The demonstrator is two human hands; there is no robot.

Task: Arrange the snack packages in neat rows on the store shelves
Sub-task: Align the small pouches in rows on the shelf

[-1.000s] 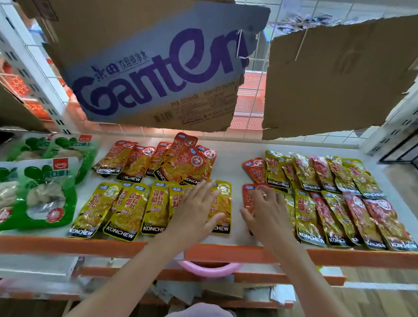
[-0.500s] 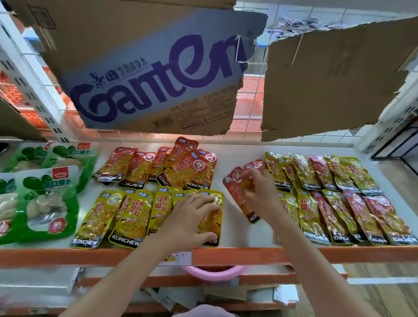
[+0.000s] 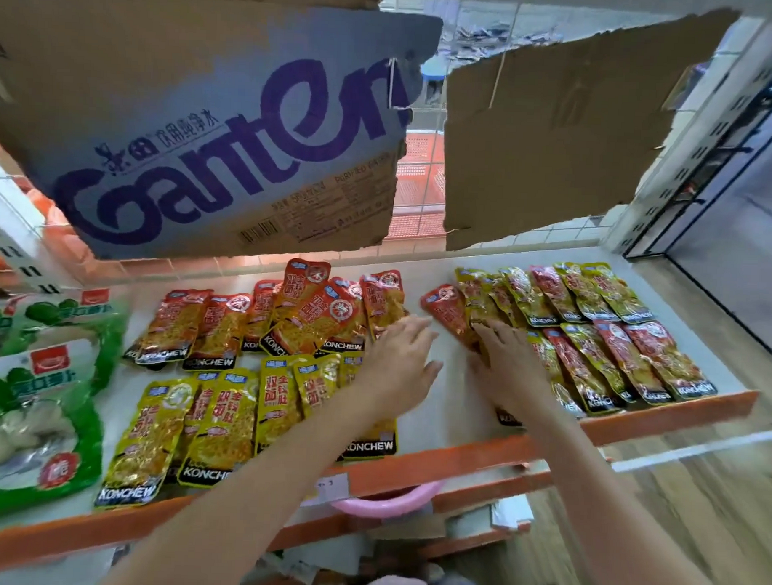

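Fingers: both hands flat, spread | right hand [image 3: 506,362] perhaps released red packet [image 3: 447,314] | left hand [image 3: 399,362] moved rightward

Green packages [image 3: 35,394]: cut off by the left edge; print blurred.
Yellow packet [image 3: 370,436]: mostly hidden under the left forearm.
Dark packet corner [image 3: 509,417]: rest covered by the right hand [image 3: 504,366] and wrist.
Pink basin [image 3: 385,502]: only a rim visible below the orange shelf lip [image 3: 457,463].
Printed carton [image 3: 232,125]: cropped at top and left; small label text unreadable.
Right-row packets [image 3: 592,347]: print smeared.
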